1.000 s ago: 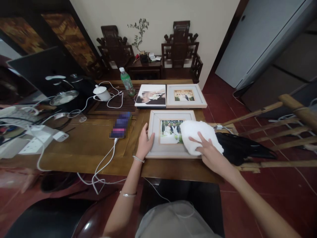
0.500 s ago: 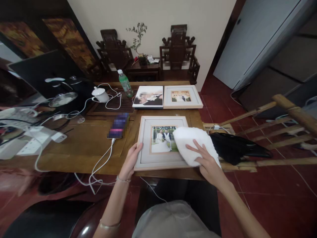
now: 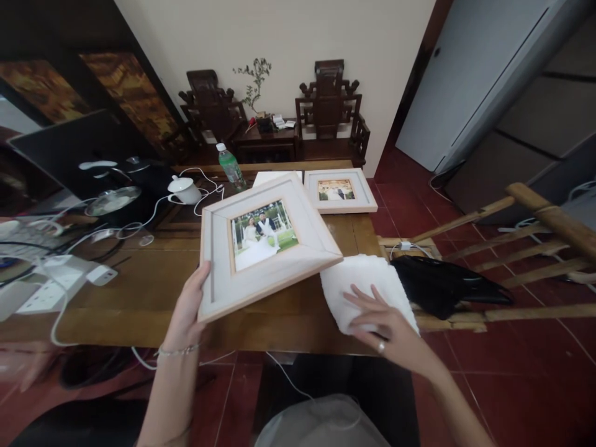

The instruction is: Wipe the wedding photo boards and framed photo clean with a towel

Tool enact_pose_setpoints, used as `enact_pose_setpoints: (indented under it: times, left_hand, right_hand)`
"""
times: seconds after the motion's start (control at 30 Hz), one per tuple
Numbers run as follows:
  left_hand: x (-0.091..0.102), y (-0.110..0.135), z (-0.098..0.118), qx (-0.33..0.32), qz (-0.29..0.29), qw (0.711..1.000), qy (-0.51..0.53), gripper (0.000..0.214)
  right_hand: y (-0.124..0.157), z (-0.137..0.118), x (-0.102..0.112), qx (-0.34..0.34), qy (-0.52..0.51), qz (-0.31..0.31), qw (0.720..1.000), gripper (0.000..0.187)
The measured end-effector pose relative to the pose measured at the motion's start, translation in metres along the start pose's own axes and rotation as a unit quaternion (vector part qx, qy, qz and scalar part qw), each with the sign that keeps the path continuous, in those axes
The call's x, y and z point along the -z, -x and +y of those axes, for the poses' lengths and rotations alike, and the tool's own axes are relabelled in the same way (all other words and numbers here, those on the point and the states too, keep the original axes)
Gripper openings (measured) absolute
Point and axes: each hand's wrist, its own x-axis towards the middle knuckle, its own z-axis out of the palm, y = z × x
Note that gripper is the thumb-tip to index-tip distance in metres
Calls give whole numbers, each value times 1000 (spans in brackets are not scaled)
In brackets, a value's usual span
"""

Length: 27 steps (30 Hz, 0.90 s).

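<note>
My left hand [image 3: 189, 305] grips the lower left corner of a pale wooden picture frame [image 3: 265, 239] with a wedding photo, lifted off the table and tilted toward me. My right hand [image 3: 379, 316] lies flat with spread fingers on a white folded cloth [image 3: 358, 282] at the right end of the wooden table [image 3: 139, 298]. A second framed photo [image 3: 338, 190] lies flat further back on the table.
A green bottle [image 3: 230, 165], a white cup [image 3: 182, 190], white cables and a power strip [image 3: 46, 288] crowd the table's left and back. A black cloth [image 3: 442, 285] lies on a bamboo rack [image 3: 512, 254] to the right. Dark carved chairs [image 3: 329, 105] stand by the wall.
My left hand has lifted the frame off the table and swung it up and to the left. My right hand and the white cloth slid off the frame onto the table.
</note>
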Motion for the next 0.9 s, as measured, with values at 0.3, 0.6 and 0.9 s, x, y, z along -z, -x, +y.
enact_pose_setpoints:
  times: [0.3, 0.6, 0.9]
  left_hand:
    - [-95, -17, -9, -44, -199, 979, -26, 28]
    - [-177, -60, -43, 169, -331, 928, 13, 27]
    - [-249, -113, -98, 194, -164, 960, 115, 22]
  right_hand:
    - [-65, -17, 45, -138, -545, 220, 797, 34]
    - [-65, 2, 97, -179, -552, 439, 686, 33]
    - [-19, 10, 110, -189, -505, 540, 646, 27]
